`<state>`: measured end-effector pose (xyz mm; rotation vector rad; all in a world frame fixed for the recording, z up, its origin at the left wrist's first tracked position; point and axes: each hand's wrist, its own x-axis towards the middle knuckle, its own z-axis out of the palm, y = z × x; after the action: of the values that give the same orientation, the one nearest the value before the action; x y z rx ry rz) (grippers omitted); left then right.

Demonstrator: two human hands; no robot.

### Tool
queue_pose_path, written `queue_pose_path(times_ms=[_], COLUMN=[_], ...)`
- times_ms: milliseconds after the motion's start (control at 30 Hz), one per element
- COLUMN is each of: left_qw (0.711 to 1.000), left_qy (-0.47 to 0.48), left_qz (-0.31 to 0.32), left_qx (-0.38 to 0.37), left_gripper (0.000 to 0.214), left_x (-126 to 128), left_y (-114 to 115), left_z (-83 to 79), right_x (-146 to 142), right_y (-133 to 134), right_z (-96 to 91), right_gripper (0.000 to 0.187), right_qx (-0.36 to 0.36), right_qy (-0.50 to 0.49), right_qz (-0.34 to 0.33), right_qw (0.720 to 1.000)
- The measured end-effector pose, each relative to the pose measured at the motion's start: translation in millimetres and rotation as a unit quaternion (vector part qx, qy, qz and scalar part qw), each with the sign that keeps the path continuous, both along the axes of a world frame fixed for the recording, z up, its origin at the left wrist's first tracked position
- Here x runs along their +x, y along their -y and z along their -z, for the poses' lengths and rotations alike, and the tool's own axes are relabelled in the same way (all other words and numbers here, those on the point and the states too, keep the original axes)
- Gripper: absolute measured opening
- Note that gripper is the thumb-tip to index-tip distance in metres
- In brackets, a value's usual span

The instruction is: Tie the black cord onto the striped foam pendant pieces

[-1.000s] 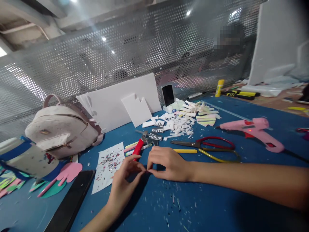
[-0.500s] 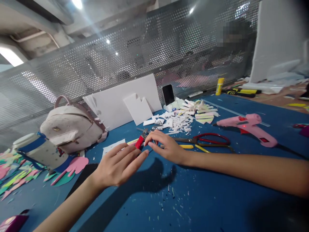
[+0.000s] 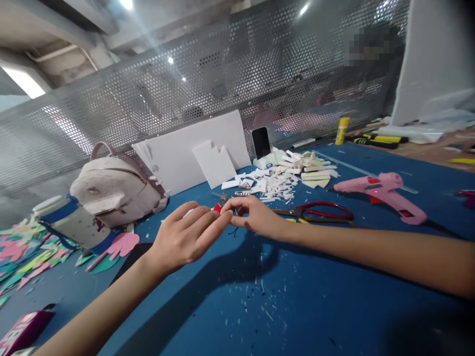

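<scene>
My left hand [image 3: 185,237] hovers above the blue table [image 3: 304,296] with its fingers stretched out and nothing in them. Its fingertips meet those of my right hand [image 3: 256,220]. My right hand's thumb and forefinger are pinched together over the table, and I cannot make out what is between them. A red-handled cutter [image 3: 219,203] lies just behind the two sets of fingertips, partly hidden by my left fingers. Red-and-yellow-handled scissors [image 3: 322,213] lie just right of my right hand.
A pink glue gun [image 3: 378,190] lies at the right with its red light on. White foam boards [image 3: 193,148], a phone [image 3: 261,142] and foam scraps [image 3: 278,180] stand behind. A backpack [image 3: 115,188], a blue-banded bottle [image 3: 70,225] and coloured cutouts [image 3: 22,249] are at the left. A perforated metal screen [image 3: 148,94] backs the table.
My left hand opened from a pinch and rose off the table. Both hands moved away from me toward the red-handled cutter, and the view tilted upward.
</scene>
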<state>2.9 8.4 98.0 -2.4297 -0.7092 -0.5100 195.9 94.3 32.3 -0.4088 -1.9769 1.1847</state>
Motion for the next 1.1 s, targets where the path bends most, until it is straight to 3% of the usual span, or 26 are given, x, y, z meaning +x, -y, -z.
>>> queue_pose_path(times_ms=[367,500,600,667,733,800,867,967,1100], left_qw=[0.997,0.999,0.995,0.973,0.917,0.855,0.821,0.802,0.781], left_qy=[-0.060,-0.039,0.001,0.045,0.093,0.129,0.140,0.155,0.187], left_qz=[-0.028,-0.033,-0.060,-0.099,-0.134,-0.127,-0.124,-0.129,-0.173], left_qx=[0.033,0.003,-0.082,-0.205,-0.363,-0.486,-0.540,-0.563,-0.570], left_gripper=[0.035,0.039,0.033,0.025,0.016,0.006,0.008,0.011,0.004], left_x=[-2.4,-1.7,-6.3,-16.0,-31.5,-50.0,-67.0,-82.3,-83.3], left_y=[2.8,5.1,13.2,24.4,38.2,51.3,61.0,67.7,68.4], left_z=[14.5,19.0,20.1,22.9,30.0,42.0,56.6,74.8,81.5], right_x=[-5.9,-7.7,-7.1,-6.1,-5.5,-5.4,-5.9,-6.9,-7.3], right_y=[6.9,7.2,7.7,8.5,9.1,9.0,8.4,7.1,7.3], right_z=[15.7,21.7,23.5,24.2,25.9,28.8,32.2,35.6,35.4], right_gripper=[0.013,0.012,0.014,0.014,0.014,0.015,0.016,0.014,0.012], right_qx=[-0.072,-0.093,-0.095,-0.086,-0.077,-0.080,-0.089,-0.094,-0.099], right_qy=[0.000,-0.008,0.007,0.021,0.033,0.040,0.049,0.055,0.056], right_qz=[-0.049,-0.061,-0.056,-0.049,-0.042,-0.042,-0.047,-0.046,-0.037], right_qw=[0.996,0.994,0.994,0.995,0.996,0.995,0.994,0.993,0.993])
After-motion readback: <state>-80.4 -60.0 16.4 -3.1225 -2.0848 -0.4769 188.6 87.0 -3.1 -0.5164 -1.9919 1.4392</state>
